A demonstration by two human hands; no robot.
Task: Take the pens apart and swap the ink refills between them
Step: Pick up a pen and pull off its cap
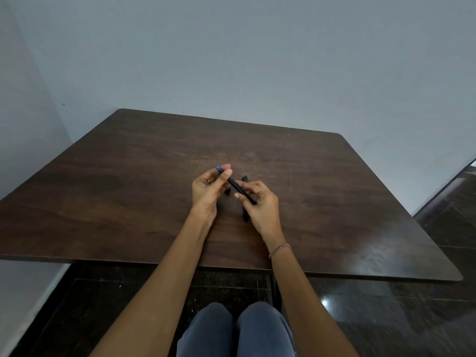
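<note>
pen (235,185) pinched at blue end by left hand (206,188), barrel by right hand (261,204) | risk: parts scattering past second pen (246,216) on hard tug

In front of me a dark wooden tabletop (128,202) stands against a pale grey wall (257,60). Glossy black floor (386,318) lies below, with my knees (237,328) in blue-grey trousers.

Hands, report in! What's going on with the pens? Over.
Left hand pinches blue end, right hand grips black barrel of one pen. Second pen lies on the table beneath the right hand. Nothing blocking.
</note>
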